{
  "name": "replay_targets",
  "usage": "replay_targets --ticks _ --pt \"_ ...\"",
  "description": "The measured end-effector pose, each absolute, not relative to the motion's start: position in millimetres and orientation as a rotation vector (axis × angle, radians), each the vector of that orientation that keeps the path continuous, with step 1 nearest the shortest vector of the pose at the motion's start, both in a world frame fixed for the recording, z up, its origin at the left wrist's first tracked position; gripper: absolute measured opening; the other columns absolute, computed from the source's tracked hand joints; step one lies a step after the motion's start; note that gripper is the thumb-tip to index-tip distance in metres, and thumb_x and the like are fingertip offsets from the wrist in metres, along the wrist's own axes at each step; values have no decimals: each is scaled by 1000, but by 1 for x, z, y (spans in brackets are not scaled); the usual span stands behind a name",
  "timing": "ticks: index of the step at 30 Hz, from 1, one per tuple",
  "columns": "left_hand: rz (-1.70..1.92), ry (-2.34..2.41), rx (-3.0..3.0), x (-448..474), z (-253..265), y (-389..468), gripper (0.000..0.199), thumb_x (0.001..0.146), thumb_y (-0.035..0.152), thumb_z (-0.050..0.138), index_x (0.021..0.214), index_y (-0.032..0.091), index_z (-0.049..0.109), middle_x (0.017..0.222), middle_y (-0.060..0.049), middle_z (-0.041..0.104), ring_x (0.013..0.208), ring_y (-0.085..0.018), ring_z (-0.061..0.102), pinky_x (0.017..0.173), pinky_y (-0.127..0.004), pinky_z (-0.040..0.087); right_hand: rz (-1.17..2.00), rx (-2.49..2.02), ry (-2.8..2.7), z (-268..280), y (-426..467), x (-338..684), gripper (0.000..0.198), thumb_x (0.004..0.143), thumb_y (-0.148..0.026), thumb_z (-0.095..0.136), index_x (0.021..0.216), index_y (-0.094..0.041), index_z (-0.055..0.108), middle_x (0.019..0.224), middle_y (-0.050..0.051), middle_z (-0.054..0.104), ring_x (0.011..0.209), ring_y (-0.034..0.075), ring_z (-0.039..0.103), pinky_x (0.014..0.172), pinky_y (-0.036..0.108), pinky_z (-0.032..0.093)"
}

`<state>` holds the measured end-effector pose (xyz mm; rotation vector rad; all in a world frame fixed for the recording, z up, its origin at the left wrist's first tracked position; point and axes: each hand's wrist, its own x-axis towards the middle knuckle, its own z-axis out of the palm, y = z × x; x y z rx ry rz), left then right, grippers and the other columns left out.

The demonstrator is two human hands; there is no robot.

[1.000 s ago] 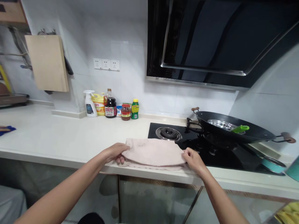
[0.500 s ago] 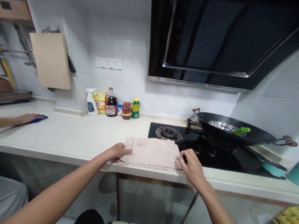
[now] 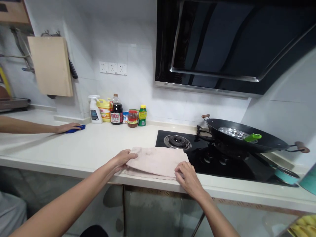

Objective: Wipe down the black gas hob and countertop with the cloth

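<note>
While the left hand [image 3: 122, 159] holds the left end of a pale pink cloth [image 3: 158, 161] between thumb and fingers, the right hand [image 3: 189, 176] touches the cloth's near right corner. Its fingers are curled in, but I cannot tell if they pinch the cloth or just press on it. The cloth is folded and lies at the front edge of the white counter [image 3: 54, 144], just beside the black stove [image 3: 234, 169]. Its top layer is up a bit near the left hand, so a gap shows above the layer under it. There are some small dark marks on top.

On the stove, to the right, sits a big black wok [image 3: 271, 141] with a shiny metal rack [image 3: 230, 132] and a bright green handle [image 3: 252, 137] in it. By the back wall stand a white spray bottle [image 3: 95, 111], a yellow jug [image 3: 105, 110], a dark sauce bottle [image 3: 117, 110], a red-lidded jar [image 3: 132, 119] and a green bottle [image 3: 142, 116]. Far to the left, another person's hand [image 3: 67, 127] rests on a blue cloth [image 3: 77, 129].
</note>
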<state>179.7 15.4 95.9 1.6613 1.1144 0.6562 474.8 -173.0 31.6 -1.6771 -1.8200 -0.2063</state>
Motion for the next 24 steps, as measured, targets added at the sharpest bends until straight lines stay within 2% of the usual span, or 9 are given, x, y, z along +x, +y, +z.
replay_targets --ticks 3,5,9,11,14,17,21,24 --pt "565 1194 1699 171 88 16 55 69 47 68 113 19 49 51 6 58 40 -15 49 38 -23 33 -214 -1680 -1824 32 -174 474 5 96 -19 55 94 -23 58 101 3 60 97 21 51 86 37 37" --pt "487 1248 1752 161 85 16 61 71 47 67 120 18 46 42 12 47 34 -13 39 37 -21 24 -229 -1679 -1825 32 -175 474 6 96 -19 55 94 -23 58 101 3 61 97 21 52 86 37 37" --pt "343 1351 1915 148 89 18 64 70 50 68 122 17 49 39 11 45 35 -16 44 39 -23 24 -251 -1668 -1812 30 -175 474 5 95 -22 55 92 -24 59 101 3 62 96 21 54 85 36 38" --pt "294 1400 2017 150 94 20 58 70 57 67 111 17 57 44 5 54 42 -21 55 42 -25 31 -225 -1645 -1799 28 -174 475 6 95 -24 55 92 -24 61 100 3 62 96 21 55 84 36 39" --pt "275 1476 2162 159 98 23 51 69 62 66 91 17 64 73 -13 74 74 -33 72 58 -33 47 -97 -1542 -1743 29 -172 482 11 96 -27 53 92 -25 63 101 4 63 97 21 58 85 35 43" --pt "277 1543 2219 170 98 26 44 64 55 70 84 17 67 102 -24 77 103 -44 70 79 -43 52 -74 -1453 -1591 34 -171 500 15 96 -31 51 90 -24 63 102 6 64 98 21 59 87 35 46" --pt "347 1523 2149 180 95 28 35 58 41 71 84 18 68 111 -22 77 113 -44 68 90 -45 52 -201 -1545 -1433 36 -177 538 19 94 -38 53 88 -25 65 102 6 65 100 24 60 92 38 45" --pt "477 1435 2018 181 97 26 31 56 35 69 84 19 67 106 -16 79 113 -39 69 88 -38 55 -194 -1639 -1380 28 -185 564 24 93 -43 52 88 -24 67 98 6 65 96 24 61 90 39 47"
